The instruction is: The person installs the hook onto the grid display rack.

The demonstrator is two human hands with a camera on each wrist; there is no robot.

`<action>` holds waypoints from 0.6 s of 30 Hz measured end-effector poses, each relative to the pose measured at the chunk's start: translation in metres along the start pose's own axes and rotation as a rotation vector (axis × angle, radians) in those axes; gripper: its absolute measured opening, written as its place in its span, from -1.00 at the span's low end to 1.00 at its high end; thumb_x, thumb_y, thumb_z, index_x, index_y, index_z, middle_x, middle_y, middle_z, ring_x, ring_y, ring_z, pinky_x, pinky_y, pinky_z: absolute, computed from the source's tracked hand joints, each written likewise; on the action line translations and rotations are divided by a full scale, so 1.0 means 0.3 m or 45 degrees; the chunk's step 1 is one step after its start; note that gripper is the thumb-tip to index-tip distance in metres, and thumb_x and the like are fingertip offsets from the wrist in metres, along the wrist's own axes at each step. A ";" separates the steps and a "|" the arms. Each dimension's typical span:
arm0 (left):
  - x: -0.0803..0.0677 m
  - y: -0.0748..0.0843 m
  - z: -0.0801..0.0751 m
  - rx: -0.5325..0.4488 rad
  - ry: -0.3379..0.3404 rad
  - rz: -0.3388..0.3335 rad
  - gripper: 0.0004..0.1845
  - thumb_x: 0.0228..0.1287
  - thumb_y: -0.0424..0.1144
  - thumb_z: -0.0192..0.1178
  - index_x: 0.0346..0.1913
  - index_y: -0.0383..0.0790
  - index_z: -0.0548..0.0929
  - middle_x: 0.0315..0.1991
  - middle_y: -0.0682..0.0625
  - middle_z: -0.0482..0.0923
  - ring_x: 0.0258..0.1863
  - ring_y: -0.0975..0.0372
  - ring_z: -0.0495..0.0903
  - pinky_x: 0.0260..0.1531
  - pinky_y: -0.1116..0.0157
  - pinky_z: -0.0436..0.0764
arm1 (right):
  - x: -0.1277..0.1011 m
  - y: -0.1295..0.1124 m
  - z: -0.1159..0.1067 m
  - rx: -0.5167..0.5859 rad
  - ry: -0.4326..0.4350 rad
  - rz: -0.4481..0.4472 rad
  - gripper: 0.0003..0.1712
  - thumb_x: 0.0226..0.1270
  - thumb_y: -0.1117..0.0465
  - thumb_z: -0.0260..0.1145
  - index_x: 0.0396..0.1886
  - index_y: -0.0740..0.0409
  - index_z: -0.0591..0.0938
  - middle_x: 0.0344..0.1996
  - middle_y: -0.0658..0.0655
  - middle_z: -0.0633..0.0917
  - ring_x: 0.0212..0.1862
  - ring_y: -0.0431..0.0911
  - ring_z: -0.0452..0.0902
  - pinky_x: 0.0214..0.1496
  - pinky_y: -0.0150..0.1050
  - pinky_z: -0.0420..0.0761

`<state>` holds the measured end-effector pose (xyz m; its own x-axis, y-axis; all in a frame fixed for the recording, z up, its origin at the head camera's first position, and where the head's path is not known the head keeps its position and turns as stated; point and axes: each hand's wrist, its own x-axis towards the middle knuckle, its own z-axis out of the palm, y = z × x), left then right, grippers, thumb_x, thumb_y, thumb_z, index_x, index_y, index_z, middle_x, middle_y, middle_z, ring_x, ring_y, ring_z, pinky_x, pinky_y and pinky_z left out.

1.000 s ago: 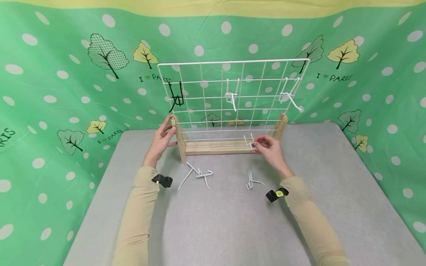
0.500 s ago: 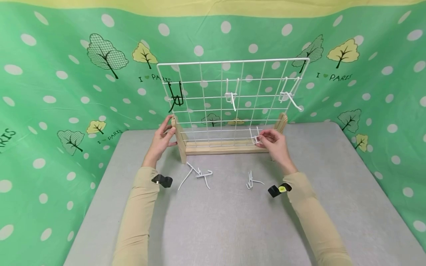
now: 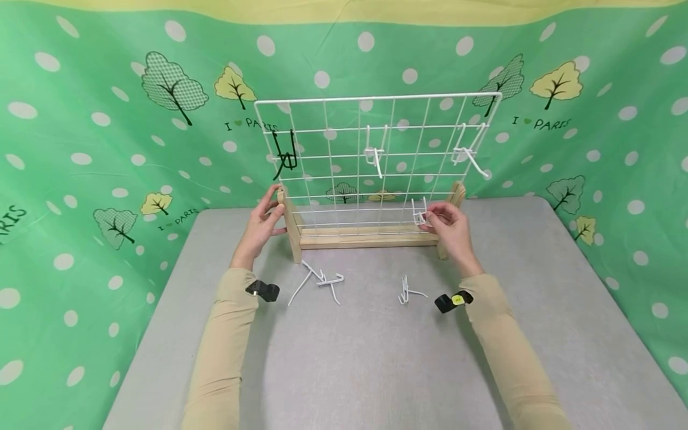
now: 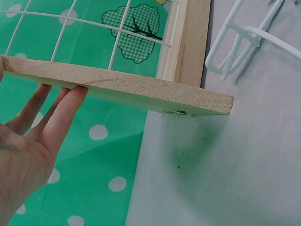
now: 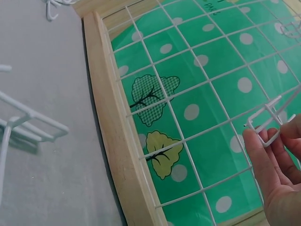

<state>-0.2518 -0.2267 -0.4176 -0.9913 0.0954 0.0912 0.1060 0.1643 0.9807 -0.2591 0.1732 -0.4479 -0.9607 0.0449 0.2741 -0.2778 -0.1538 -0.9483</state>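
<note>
In the head view a white wire grid panel stands upright in a wooden stand. My left hand holds the stand's left upright, thumb in front; the left wrist view shows fingers against the upright's outer side. My right hand pinches a white wire hook in front of the grid's lower right part. In the right wrist view that hook sits between thumb and fingertips, close to the grid wires; I cannot tell whether it touches them.
A black hook, a white hook at the middle and another white hook at right hang high on the grid. Loose white hooks lie on the grey table at front left, and one hook lies nearer the right arm.
My right hand has moved right and slightly up along the grid, carrying the white hook with it. The left hand stays on the upright.
</note>
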 end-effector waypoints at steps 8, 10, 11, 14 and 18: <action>0.005 0.000 0.001 -0.023 -0.002 0.007 -0.39 0.54 -0.27 -0.08 0.54 -0.09 0.00 0.35 -0.41 0.13 0.29 -0.23 0.23 0.00 -0.26 0.50 | 0.023 -0.014 0.001 0.047 0.066 -0.025 -0.77 0.33 0.55 0.17 -0.13 0.71 0.41 -0.41 0.09 0.58 -0.35 -0.17 0.62 -0.27 -0.31 0.72; 0.006 0.001 0.001 -0.025 -0.001 0.005 -0.39 0.54 -0.27 -0.08 0.54 -0.09 0.00 0.35 -0.41 0.13 0.29 -0.23 0.24 0.00 -0.26 0.50 | 0.030 -0.017 0.000 0.061 0.073 -0.044 -0.75 0.32 0.55 0.17 -0.13 0.74 0.40 -0.41 0.10 0.59 -0.36 -0.15 0.63 -0.28 -0.31 0.72; 0.006 0.001 0.001 -0.026 0.001 0.004 -0.39 0.54 -0.27 -0.08 0.54 -0.09 0.00 0.35 -0.41 0.13 0.29 -0.23 0.24 0.00 -0.26 0.50 | 0.034 -0.020 0.000 0.062 0.075 -0.053 -0.75 0.31 0.55 0.18 -0.13 0.74 0.40 -0.41 0.11 0.59 -0.36 -0.15 0.63 -0.28 -0.30 0.72; 0.005 0.002 0.001 -0.025 0.003 0.002 -0.39 0.54 -0.27 -0.08 0.54 -0.08 0.00 0.35 -0.40 0.13 0.29 -0.22 0.24 0.00 -0.26 0.49 | 0.043 -0.024 0.001 0.059 0.080 -0.071 -0.76 0.31 0.56 0.18 -0.14 0.74 0.41 -0.41 0.12 0.60 -0.36 -0.13 0.63 -0.29 -0.29 0.72; 0.004 0.002 0.002 -0.024 0.003 0.004 -0.39 0.53 -0.28 -0.08 0.53 -0.08 0.01 0.35 -0.41 0.14 0.29 -0.23 0.24 0.00 -0.27 0.49 | 0.049 -0.024 0.006 0.071 0.090 -0.065 -0.79 0.31 0.57 0.17 -0.14 0.72 0.42 -0.37 0.19 0.60 -0.34 -0.11 0.63 -0.28 -0.27 0.72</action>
<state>-0.2528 -0.2258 -0.4169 -0.9911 0.0938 0.0949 0.1080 0.1458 0.9834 -0.2713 0.1731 -0.4366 -0.9432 0.1236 0.3083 -0.3282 -0.2038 -0.9224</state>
